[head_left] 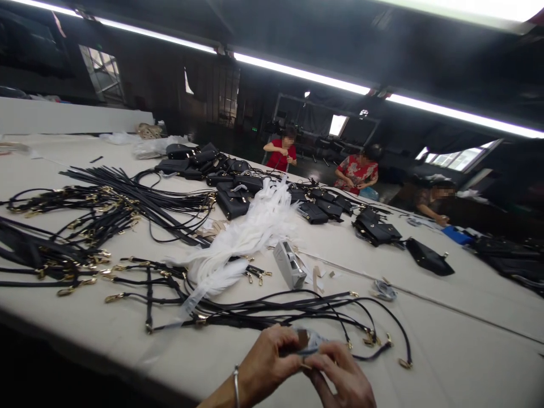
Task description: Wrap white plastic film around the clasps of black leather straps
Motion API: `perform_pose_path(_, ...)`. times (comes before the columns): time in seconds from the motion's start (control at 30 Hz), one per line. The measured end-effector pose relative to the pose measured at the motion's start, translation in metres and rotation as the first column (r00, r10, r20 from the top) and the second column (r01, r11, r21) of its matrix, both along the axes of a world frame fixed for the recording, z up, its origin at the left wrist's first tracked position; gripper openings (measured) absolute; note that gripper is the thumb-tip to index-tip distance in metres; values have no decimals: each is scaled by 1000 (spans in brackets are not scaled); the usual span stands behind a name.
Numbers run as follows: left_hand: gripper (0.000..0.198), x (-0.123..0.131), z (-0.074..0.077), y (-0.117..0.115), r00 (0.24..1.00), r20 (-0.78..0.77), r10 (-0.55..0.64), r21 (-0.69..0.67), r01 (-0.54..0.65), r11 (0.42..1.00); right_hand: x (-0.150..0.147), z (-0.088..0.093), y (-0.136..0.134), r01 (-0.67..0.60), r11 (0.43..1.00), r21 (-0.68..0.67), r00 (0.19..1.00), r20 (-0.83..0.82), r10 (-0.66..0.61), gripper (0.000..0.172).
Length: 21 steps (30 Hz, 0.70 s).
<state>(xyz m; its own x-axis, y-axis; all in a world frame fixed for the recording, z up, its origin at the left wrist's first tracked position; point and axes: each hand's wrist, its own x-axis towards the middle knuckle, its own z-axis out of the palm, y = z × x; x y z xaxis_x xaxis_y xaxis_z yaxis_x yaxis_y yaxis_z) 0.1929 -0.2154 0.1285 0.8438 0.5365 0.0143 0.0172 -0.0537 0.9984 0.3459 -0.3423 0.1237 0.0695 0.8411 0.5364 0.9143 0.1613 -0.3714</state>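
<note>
Near the bottom centre, my left hand point(270, 360), with a silver bangle at the wrist, and my right hand point(340, 374) meet at the fingertips. Between them is a small brown piece with clear plastic point(315, 340); its exact shape is blurred. The fingers of both hands are closed on it. Just beyond my hands, black straps point(255, 311) with gold clasps lie across the table. A grey tape dispenser point(289, 265) stands farther off, beside a heap of white strips point(255, 226).
More black straps point(85, 209) cover the left of the pale table point(446, 340). Black bags point(232, 198) lie along its far side, others point(429, 256) to the right. Several people point(357, 173) are at the far edge. A plastic-wrapped coil point(385, 289) lies right of the straps.
</note>
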Motion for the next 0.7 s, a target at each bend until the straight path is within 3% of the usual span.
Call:
perform_pose_path(0.07, 8, -2, 8, -1, 1000, -30, 6, 170, 0, 985, 3, 8, 5, 12, 1000, -21, 998, -60, -13, 7)
perform_pose_path(0.17, 11, -3, 14, 1, 996, -49, -71, 332, 83, 940, 2, 11, 9, 85, 984, -155, 934, -332, -132, 20)
perform_pose_path(0.3, 18, -4, 8, 1, 986, -138, -89, 445, 142, 884, -1, 11, 14, 84, 905, -416, 648, -668, -367, 22)
perform_pose_path(0.37, 30, -4, 3, -2, 978, -194, -81, 454, 163, 876, 1, 11, 15, 37, 875, -483, 514, -741, -432, 25)
perform_pose_path(0.4, 32, -3, 0, -4, 974, -213, -77, 452, 168, 876, 3, 11, 15, 10, 862, -507, 488, -750, -447, 28)
perform_pose_path(0.5, 20, 0, -5, -9, 975, -222, -32, 439, 129, 889, 8, 9, 14, -41, 831, -555, 578, -692, -433, 18)
perform_pose_path(0.6, 13, 4, -9, -10, 976, -215, 34, 392, 55, 918, 11, 7, 12, 2, 855, -519, 708, -603, -367, 12)
perform_pose_path(0.7, 13, 10, -13, -10, 972, -224, 68, 220, -18, 975, 15, 12, 12, 13, 881, -472, 820, -500, -280, 12)
